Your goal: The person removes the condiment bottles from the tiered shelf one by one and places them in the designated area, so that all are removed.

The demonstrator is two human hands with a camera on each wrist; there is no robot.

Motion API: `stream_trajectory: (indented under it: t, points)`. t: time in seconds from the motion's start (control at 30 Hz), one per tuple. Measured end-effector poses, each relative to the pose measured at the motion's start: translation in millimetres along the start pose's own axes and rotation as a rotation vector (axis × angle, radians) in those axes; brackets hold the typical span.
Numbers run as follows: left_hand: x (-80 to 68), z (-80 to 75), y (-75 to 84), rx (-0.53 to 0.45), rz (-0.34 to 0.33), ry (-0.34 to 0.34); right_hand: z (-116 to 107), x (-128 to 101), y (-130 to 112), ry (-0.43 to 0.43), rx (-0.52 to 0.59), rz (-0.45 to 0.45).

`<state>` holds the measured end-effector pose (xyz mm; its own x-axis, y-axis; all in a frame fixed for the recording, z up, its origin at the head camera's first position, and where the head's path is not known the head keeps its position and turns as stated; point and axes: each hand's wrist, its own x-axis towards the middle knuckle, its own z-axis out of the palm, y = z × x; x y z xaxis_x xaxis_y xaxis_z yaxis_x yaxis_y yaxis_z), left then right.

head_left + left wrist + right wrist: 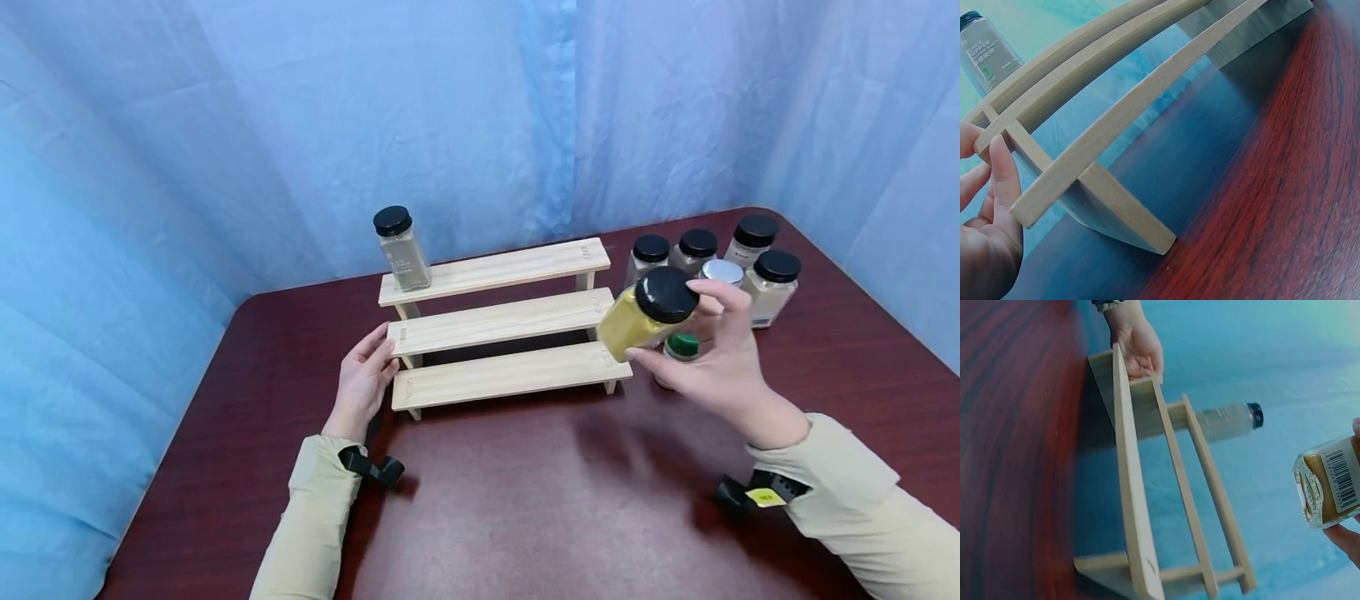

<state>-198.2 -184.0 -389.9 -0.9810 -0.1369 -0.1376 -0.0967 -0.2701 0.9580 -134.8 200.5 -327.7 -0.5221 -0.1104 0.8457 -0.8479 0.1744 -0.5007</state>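
Right hand point(720, 358): fingers clamped round yellow spice jar point(643, 317), held tilted just right of wooden rack point(498, 321).
Left hand point(363, 379): straight fingers pressed against rack's left end.
Pepper jar point(401, 248): stood on rack's top step.

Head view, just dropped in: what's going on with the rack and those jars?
A person's right hand grips a jar of yellow powder with a black lid, tilted in the air off the right end of the three-step wooden rack. The left hand rests against the rack's left end. One black-lidded jar stands on the top step; more jars are clustered on the table to the rack's right.
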Motion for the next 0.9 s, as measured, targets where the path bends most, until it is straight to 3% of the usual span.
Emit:
stream_trajectory:
  t: [0.17, 0.4, 0.47, 0.67, 0.9]
  points:
    - [-1.4, -0.2, -0.5, 0.0, -0.006, -0.006, -22, -1, -1, 0.041, 0.061, 0.008]
    - [-2.5, 1.8, 0.7, 0.003, -0.011, -0.001, -55, -3, -1, 0.079, 0.023, 0.06]
    - [-3.1, 2.4, 0.7, 0.007, -0.012, 0.0, -64, -6, 0, 0.068, -0.033, 0.092]
    - [-3.7, 3.3, 1.3, 0.012, -0.013, -0.003, -91, -18, -2, -0.004, -0.378, 0.249]
    - [-2.9, 3.8, 1.1, 0.008, -0.006, -0.001, -107, -28, 7, -0.037, -0.44, 0.361]
